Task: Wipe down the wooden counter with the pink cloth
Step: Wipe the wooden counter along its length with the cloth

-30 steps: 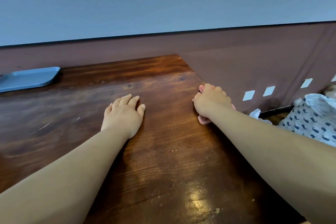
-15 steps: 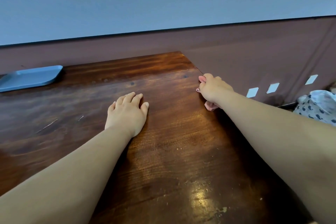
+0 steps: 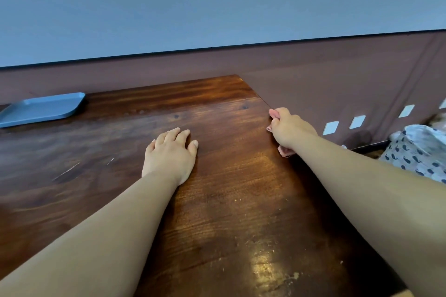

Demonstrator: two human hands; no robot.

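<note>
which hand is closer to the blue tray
Left. The left hand lies flat mid-counter, to the right of the blue tray; the right hand grips the pink cloth at the counter's far-right edge.

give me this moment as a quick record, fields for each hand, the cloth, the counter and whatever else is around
left hand: left hand lies flat, palm down, on the counter
right hand: right hand grips the pink cloth at the counter's right edge
cloth: pink cloth mostly hidden under the hand, bits showing in front of and behind it
counter: wooden counter, dark, glossy, with crumbs and specks near the front
tray: blue tray at far left
other: patterned fabric off the right side
</note>
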